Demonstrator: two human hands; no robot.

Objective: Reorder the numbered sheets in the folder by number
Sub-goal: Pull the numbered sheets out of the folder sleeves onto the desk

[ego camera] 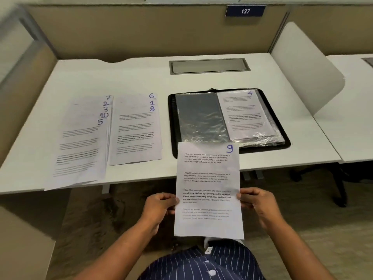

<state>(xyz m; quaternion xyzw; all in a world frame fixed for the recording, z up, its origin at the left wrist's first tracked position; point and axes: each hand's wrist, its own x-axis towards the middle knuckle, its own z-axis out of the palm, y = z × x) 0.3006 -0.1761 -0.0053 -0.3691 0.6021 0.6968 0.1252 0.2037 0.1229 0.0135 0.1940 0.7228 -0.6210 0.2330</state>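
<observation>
I hold the sheet numbered 9 [207,188] upright in front of me, below the desk's front edge. My left hand [159,207] pinches its left edge and my right hand [255,201] pinches its right edge. The black folder [282,138] lies open on the desk behind the sheet, with sheet 4 [245,114] in its right plastic sleeve and an empty sleeve [199,116] on the left. Left of the folder lie two fanned stacks: one [82,142] showing 7, 2, 3, 10, 5, the other [137,130] showing 6, 1, 8.
The white desk [131,77] has a grey cable hatch [210,66] at the back. A white divider panel [304,67] stands at the right, with another desk beyond it. A beige partition with a plate reading 137 [245,11] rises behind. Carpet lies below.
</observation>
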